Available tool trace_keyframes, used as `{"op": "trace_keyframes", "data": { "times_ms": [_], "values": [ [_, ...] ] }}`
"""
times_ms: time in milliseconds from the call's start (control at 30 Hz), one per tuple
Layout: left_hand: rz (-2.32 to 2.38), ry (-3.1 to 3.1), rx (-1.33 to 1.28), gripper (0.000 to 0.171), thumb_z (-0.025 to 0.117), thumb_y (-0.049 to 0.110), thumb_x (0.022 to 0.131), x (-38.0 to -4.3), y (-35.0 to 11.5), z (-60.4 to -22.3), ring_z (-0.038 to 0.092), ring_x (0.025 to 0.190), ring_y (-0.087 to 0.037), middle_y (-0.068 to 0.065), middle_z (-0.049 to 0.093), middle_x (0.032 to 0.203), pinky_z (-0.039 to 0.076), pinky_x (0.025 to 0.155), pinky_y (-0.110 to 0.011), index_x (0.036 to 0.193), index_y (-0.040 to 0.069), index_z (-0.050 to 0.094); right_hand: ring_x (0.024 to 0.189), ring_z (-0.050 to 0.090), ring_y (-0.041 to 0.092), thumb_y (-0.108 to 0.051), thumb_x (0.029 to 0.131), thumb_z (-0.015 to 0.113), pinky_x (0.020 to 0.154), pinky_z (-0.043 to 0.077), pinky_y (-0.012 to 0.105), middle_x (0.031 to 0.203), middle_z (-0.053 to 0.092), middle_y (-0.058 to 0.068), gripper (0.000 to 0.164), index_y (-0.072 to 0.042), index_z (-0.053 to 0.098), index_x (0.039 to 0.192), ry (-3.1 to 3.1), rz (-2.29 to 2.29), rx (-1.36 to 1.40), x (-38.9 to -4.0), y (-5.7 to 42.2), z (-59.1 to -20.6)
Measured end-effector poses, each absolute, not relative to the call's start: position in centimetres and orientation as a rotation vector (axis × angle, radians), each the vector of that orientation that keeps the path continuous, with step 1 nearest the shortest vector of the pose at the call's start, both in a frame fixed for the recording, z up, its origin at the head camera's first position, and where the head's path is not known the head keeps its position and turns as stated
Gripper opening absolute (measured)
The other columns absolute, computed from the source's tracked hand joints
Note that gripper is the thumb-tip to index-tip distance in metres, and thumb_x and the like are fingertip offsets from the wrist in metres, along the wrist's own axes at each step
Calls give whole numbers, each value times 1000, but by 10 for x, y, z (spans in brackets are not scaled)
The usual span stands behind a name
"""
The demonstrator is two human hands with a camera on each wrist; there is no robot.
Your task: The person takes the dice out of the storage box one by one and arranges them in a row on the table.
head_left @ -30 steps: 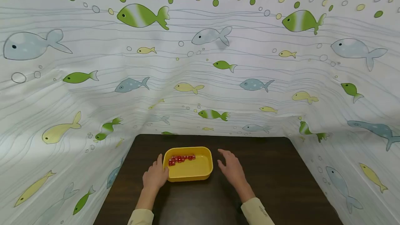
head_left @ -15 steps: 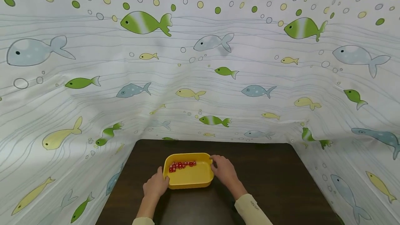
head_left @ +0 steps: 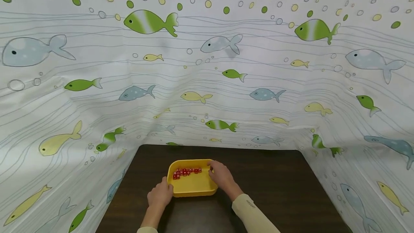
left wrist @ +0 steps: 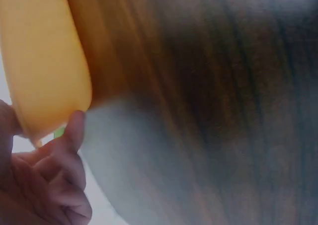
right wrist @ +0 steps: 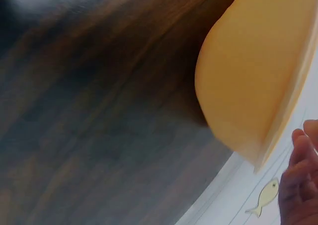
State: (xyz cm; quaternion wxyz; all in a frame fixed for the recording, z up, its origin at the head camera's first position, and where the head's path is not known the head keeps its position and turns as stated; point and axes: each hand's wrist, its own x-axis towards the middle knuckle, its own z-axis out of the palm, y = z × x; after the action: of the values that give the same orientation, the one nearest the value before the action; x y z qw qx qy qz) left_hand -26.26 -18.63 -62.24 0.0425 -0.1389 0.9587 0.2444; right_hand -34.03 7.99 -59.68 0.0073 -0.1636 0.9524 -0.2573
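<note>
A yellow plastic tray sits on the dark table, with several red dice bunched along its back left inside. The left hand grips the tray's left end. In the left wrist view that hand has its thumb at the rim and curled fingers under the wall. Over the tray's right end reaches the right hand, fingers bent loosely above the inside. From the right wrist the hand appears just past the rim, apart from it, fingertips near the thumb and nothing visible between them.
The dark wooden table extends around the tray on all sides. A white cloth printed with fish hangs behind the table and along both sides.
The right hand has moved left from beside the tray to over its right end. The left hand stays on the left end. The head view has tilted slightly up.
</note>
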Motion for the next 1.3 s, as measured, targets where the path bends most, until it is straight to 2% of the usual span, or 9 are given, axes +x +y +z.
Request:
{"op": "trace_keyframes", "data": {
  "times_ms": [200,433,567,667,800,933,1067,1300],
  "values": [
    [795,2898,-471,39,49,28,108,-262,-182,-628,54,63,-26,-9,55,74,41,61,-42,130,-3,57,87,59,13,-20,102,74,89,59,39,114,72,-1,31,-14,71,133,2926,-730,-490,-352,66,-601],
    [869,2822,-546,43,47,27,107,-260,-195,-630,52,64,-26,-9,53,75,38,62,-41,138,-3,53,86,63,11,-22,103,72,89,61,39,111,77,-1,30,-13,72,131,2949,-605,-663,-360,43,-606],
    [944,2788,-522,39,46,27,106,-262,-198,-631,50,63,-26,-9,51,74,36,62,-40,132,-1,53,95,71,13,-21,103,71,92,62,41,116,79,0,30,-14,72,132,2993,-512,-663,-364,35,-611],
    [964,2768,-491,41,46,28,106,-266,-193,-632,51,64,-26,-9,53,76,37,63,-41,133,-3,52,104,74,17,-19,103,70,96,61,44,121,79,1,30,-15,73,133,3026,-474,-613,-366,35,-616],
    [928,2749,-494,47,47,28,107,-270,-185,-633,55,68,-27,-11,57,81,41,65,-42,139,-8,49,106,73,19,-19,103,71,97,61,44,122,78,2,30,-14,72,132,3030,-496,-592,-367,39,-623],
    [909,2731,-507,47,48,26,108,-270,-182,-632,55,69,-27,-12,57,81,42,65,-42,138,-10,48,98,70,15,-20,103,70,97,60,42,117,76,1,25,-16,73,128,3018,-522,-592,-367,38,-632],
    [918,2728,-508,41,48,25,108,-270,-181,-632,53,66,-26,-11,54,78,40,64,-41,131,-9,49,86,62,9,-20,104,70,90,60,38,106,72,-2,16,-18,73,120,3019,-517,-614,-369,35,-640],
    [932,2738,-516,39,47,24,107,-273,-181,-634,53,66,-27,-11,54,78,40,63,-42,129,-8,50,81,60,11,-21,105,68,83,59,39,105,70,-1,16,-16,72,121,3014,-518,-621,-366,31,-641]
  ]
}}
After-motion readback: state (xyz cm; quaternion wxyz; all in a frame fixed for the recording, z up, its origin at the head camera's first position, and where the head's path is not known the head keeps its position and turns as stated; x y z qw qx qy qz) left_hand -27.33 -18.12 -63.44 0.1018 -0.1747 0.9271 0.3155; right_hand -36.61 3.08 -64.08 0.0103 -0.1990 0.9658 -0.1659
